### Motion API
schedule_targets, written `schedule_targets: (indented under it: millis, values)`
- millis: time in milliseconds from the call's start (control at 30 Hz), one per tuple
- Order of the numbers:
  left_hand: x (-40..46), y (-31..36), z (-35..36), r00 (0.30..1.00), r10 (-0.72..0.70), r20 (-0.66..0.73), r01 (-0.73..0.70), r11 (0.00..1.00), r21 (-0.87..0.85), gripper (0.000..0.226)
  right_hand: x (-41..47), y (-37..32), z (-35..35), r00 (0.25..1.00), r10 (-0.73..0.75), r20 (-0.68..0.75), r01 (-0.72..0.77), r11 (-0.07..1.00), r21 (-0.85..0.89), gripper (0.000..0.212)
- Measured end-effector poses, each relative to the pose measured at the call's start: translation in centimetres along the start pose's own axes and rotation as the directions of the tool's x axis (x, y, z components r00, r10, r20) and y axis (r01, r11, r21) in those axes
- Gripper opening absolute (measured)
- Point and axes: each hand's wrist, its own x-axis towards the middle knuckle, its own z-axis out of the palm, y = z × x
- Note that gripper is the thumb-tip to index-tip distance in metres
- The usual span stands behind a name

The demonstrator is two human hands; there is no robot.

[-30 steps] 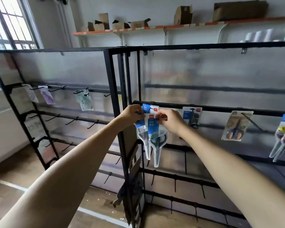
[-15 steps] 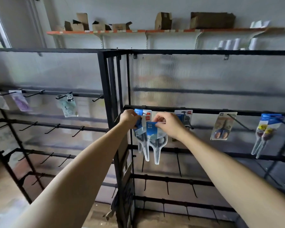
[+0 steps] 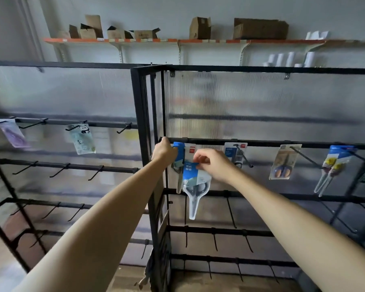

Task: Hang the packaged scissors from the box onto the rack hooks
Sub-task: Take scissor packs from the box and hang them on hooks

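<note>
Two packaged scissors sit at the left end of the black rack's upper bar. My right hand pinches the blue card top of the front pack, whose clear blister hangs point down. My left hand grips the blue top of the rear pack close to the bar; that pack is mostly hidden behind the front one. I cannot see the hook under my hands. More scissor packs hang to the right: a blue one, a tan one and a yellow-handled one.
Rows of bare black hooks run below on the right rack and on the left rack, where a few other packs hang. A black corner post stands between the racks. Cardboard boxes line the wall shelf above.
The view swung right and nearer to the rack. My left hand rose to the bar with the rear pack, while my right hand's pack now hangs lower and tilted.
</note>
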Motion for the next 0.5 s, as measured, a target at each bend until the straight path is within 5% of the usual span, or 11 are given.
schedule_targets:
  millis: [133,500]
  values:
    - [-0.1,0.3,-1.0,0.995,0.021,0.096,-0.021,1.000,0.000,0.012,-0.1,-1.2,-0.8,0.995,-0.009,0.099,0.005,0.999,0.036,0.021]
    - [-0.1,1.6,-2.7,0.967,-0.133,0.219,0.197,0.931,-0.306,0.017,2.2,-4.3,2.7,0.998,-0.042,-0.046,0.039,0.997,-0.064,0.009]
